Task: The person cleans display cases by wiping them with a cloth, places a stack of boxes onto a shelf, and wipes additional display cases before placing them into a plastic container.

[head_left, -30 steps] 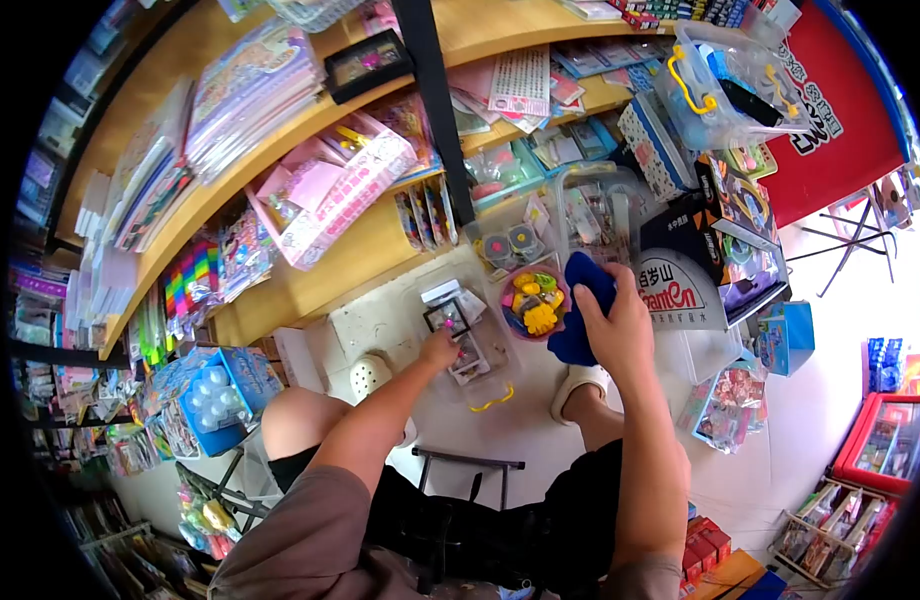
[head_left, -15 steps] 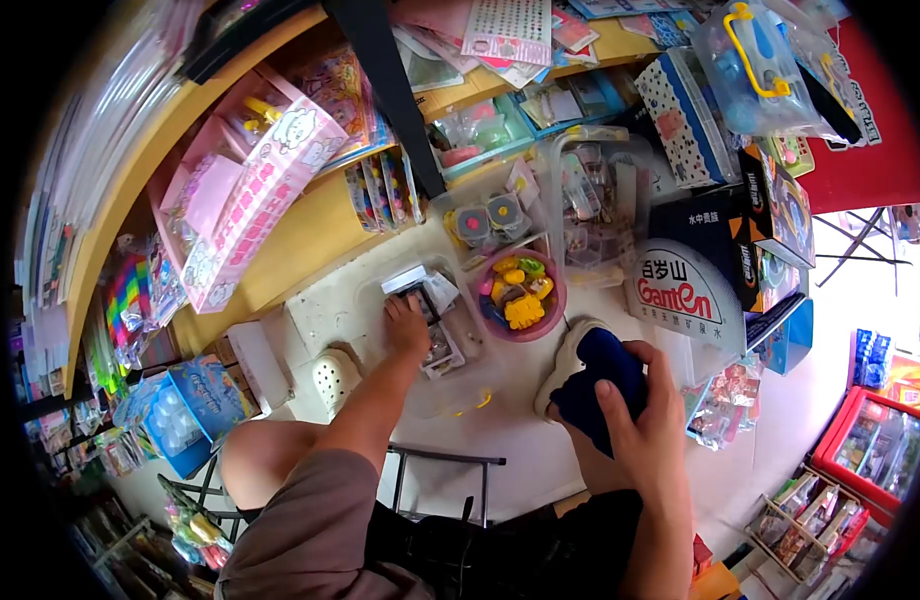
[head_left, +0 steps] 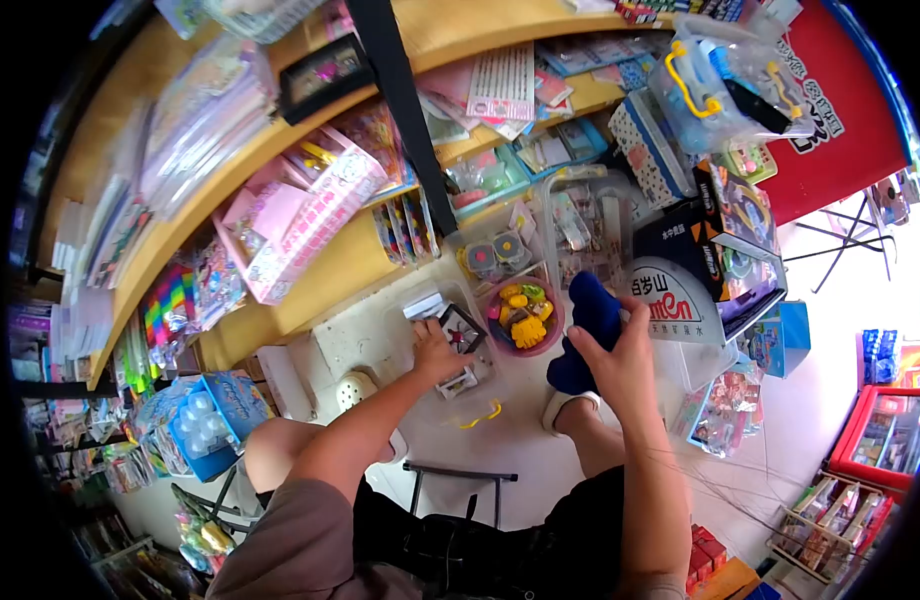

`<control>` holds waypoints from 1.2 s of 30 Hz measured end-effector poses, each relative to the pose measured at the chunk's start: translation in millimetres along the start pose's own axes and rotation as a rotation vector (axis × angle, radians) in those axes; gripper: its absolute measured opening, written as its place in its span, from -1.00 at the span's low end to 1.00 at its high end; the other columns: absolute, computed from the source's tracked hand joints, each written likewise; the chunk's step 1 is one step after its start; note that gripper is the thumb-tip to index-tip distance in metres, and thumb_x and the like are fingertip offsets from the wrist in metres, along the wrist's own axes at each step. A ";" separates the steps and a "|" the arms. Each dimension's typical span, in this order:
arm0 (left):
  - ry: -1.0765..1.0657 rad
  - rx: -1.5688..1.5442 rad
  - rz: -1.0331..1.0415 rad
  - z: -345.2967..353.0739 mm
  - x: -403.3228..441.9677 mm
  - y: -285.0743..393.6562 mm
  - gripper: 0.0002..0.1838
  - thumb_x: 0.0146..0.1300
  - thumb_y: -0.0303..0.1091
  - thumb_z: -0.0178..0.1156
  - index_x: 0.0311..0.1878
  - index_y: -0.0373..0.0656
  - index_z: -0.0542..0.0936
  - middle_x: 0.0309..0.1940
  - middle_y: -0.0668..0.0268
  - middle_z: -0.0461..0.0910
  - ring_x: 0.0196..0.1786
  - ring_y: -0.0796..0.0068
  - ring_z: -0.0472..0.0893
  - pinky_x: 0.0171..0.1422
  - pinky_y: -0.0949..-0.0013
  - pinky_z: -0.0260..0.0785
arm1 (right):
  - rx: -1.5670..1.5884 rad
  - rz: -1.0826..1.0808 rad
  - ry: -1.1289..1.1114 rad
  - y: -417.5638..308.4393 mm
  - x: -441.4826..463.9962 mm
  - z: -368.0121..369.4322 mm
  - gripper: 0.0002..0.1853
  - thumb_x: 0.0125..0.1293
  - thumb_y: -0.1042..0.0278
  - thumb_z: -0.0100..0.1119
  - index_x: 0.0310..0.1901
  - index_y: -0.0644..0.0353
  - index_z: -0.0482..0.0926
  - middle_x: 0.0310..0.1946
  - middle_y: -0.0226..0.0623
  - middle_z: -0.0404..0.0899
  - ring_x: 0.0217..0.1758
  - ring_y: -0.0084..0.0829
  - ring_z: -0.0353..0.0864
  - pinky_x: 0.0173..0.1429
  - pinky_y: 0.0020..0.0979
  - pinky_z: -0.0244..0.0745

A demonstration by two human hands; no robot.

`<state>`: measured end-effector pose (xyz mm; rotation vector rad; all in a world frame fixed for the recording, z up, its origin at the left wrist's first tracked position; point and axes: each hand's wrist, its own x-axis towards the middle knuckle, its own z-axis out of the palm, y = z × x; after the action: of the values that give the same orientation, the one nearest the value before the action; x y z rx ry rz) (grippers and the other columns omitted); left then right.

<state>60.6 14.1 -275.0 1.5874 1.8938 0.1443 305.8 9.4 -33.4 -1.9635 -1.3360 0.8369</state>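
Note:
My left hand (head_left: 436, 358) reaches into a clear plastic box (head_left: 492, 385) on the floor. Its fingers are closed on the edge of a small black frame (head_left: 464, 329), which sits tilted; the fingertips are partly hidden. White and grey pieces lie beside it in the box. In my right hand (head_left: 620, 360) is a bunched dark blue cloth (head_left: 592, 325), held up above the floor, with the thumb across it. Just right of the box stands a pink round tub (head_left: 525, 350) with yellow toy pieces inside.
Shelves with a pink box (head_left: 315, 230) and stationery rise at the left and front. Another clear bin (head_left: 590, 225) stands behind the tub. A Ganten carton (head_left: 675, 305) is at the right. A folding stool (head_left: 460, 472) stands between my legs.
My right hand has raised the blue cloth and moved it forward. The black frame shows more clearly and looks tilted up under my left hand. The view has shifted.

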 end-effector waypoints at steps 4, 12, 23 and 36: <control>0.136 0.026 0.236 -68.3 -33.8 46.2 0.10 -0.36 -0.09 0.50 0.25 -0.32 0.11 0.15 -0.04 0.18 0.24 -0.04 0.19 0.33 0.07 0.10 | 0.265 0.018 -0.085 0.0 2.2 7.6 -0.30 0.04 0.35 0.44 0.14 0.35 0.23 -0.07 -0.13 0.49 -0.06 -0.37 0.52 0.00 -0.38 0.48; 0.337 -0.278 0.531 -179.8 -111.8 94.8 0.08 -0.30 -0.22 0.49 0.29 -0.29 0.08 0.13 -0.01 0.19 0.23 -0.02 0.23 0.35 0.12 0.11 | 0.923 0.175 -0.127 -3.3 6.0 15.3 -0.74 0.25 0.34 0.22 -0.16 0.38 0.52 -0.30 -0.32 0.59 -0.22 -0.55 0.52 -0.07 -0.49 0.43; 0.045 -0.946 0.403 -173.2 -89.0 55.5 -0.13 -0.04 -0.35 0.43 0.30 -0.20 0.15 0.07 0.21 0.35 0.08 0.43 0.42 0.15 0.36 0.33 | 0.607 0.007 -0.016 -4.7 11.6 27.4 -0.73 0.29 0.30 0.16 -0.02 0.18 0.45 -0.23 -0.21 0.60 -0.24 -0.38 0.59 -0.11 -0.36 0.47; -0.557 -1.674 0.112 -171.1 -78.9 37.3 -0.33 0.16 0.04 0.16 0.27 -0.14 0.33 0.17 0.22 0.45 0.22 0.28 0.42 0.35 0.18 0.16 | 0.271 -0.028 -0.714 -41.1 -24.6 107.5 -0.56 0.31 0.08 0.17 0.05 0.26 0.47 -0.17 -0.37 0.56 -0.11 -0.58 0.49 -0.05 -0.50 0.40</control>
<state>3.7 5.9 -91.8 0.4120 0.6560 0.9199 192.0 13.2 -63.3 -1.4750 -1.5107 1.7086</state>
